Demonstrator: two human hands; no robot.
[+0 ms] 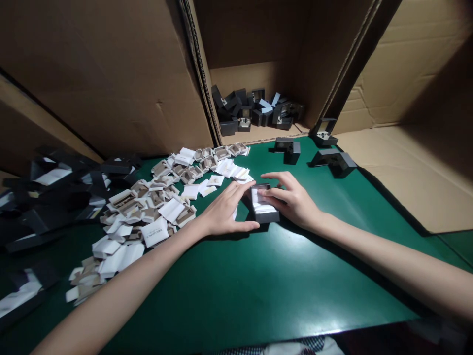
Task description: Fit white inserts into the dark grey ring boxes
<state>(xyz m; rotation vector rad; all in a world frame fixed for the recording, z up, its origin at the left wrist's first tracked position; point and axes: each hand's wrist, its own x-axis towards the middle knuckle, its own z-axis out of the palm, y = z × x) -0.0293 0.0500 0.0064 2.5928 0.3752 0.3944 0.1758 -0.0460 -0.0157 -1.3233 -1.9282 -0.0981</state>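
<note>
A small black box [264, 206] with a white lining stands open on the green table [258, 286], near the middle. My left hand [225, 209] holds its left side, with the thumb along the front and the fingers laid over the far edge. My right hand [291, 197] grips the right side, fingers curled and pressing on the white insert inside. Both hands touch the box at once.
A spread of white and beige inserts [158, 207] covers the table to the left. Black boxes [48, 192] pile up at the far left. More open black boxes [332, 160] stand behind, and several lie in a cardboard carton [254, 111] at the back.
</note>
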